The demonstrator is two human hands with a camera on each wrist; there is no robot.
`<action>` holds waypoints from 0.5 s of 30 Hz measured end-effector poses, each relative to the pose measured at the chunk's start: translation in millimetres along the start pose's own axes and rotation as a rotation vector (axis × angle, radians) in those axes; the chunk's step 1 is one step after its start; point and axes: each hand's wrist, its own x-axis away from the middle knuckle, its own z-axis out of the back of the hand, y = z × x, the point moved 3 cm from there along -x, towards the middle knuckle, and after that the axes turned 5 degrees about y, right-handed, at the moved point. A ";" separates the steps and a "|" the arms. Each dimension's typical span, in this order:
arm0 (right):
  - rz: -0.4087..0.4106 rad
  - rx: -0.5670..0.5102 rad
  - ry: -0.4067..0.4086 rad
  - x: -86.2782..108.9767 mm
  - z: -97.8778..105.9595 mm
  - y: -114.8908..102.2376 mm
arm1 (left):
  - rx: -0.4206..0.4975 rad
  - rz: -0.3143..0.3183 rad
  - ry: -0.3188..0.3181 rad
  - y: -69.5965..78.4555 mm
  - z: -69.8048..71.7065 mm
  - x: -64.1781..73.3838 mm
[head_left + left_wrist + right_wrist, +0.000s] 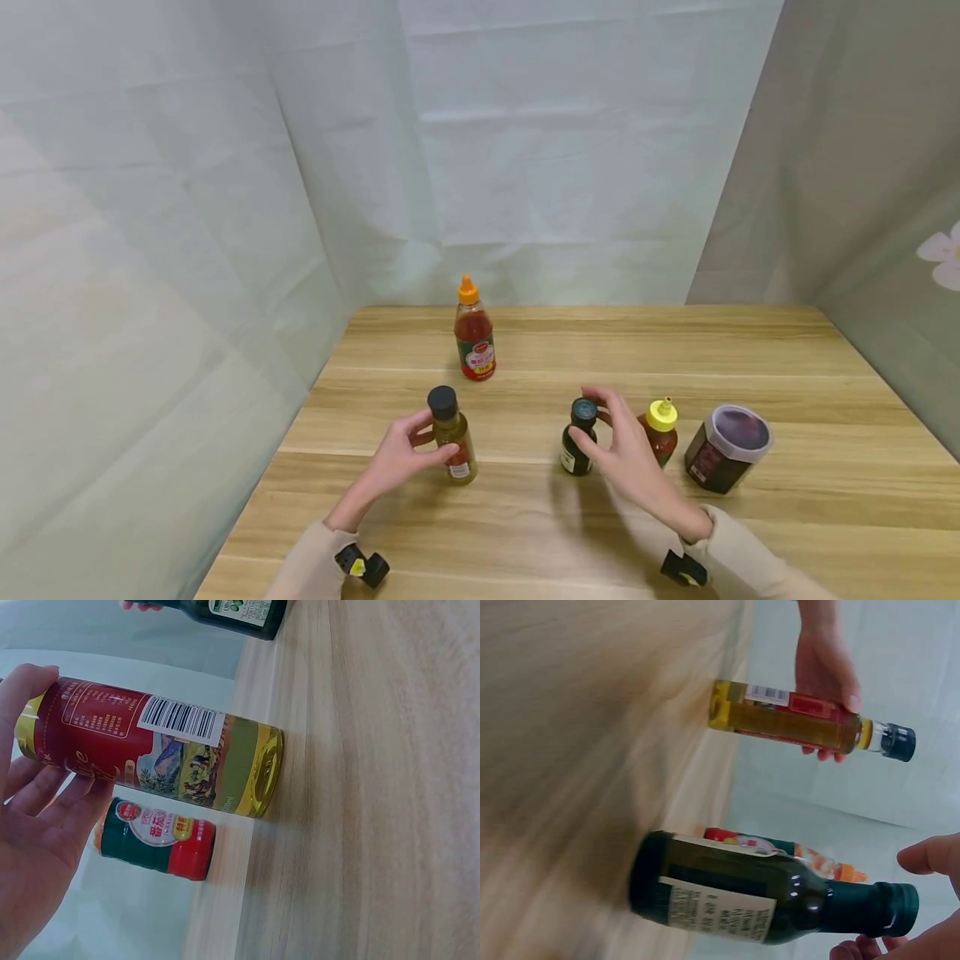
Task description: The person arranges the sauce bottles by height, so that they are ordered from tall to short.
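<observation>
My left hand (401, 458) grips an oil bottle (459, 450) with a black cap, a red label and yellow oil. In the left wrist view the thumb lies on the front of this oil bottle (187, 742) and the fingers wrap behind. My right hand (626, 454) is spread around the neck of a dark green glass bottle (576, 450). The right wrist view shows a gap between the thumb (926, 855) and the neck of this green bottle (780, 892), with the other fingertips close beside the neck. Both bottles stand upright.
A ketchup bottle (475, 342) with an orange cap stands at the back of the wooden table (600, 350). Right of my right hand are a red sauce bottle (662, 429) with a yellow cap, partly hidden, and a dark jar (723, 454) with a pale lid.
</observation>
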 end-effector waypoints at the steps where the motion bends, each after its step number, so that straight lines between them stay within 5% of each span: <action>1: -0.023 0.001 -0.014 1.3 -0.3 1.5 | 0.002 -0.003 0.001 0.2 0.1 0.0; 6: -0.071 0.007 -0.048 6.1 -3.4 9.4 | 0.027 -0.017 0.006 0.4 0.7 0.2; 15: -0.033 -0.003 -0.022 6.8 -5.1 15.7 | 0.077 -0.005 0.019 -1.1 0.2 -0.4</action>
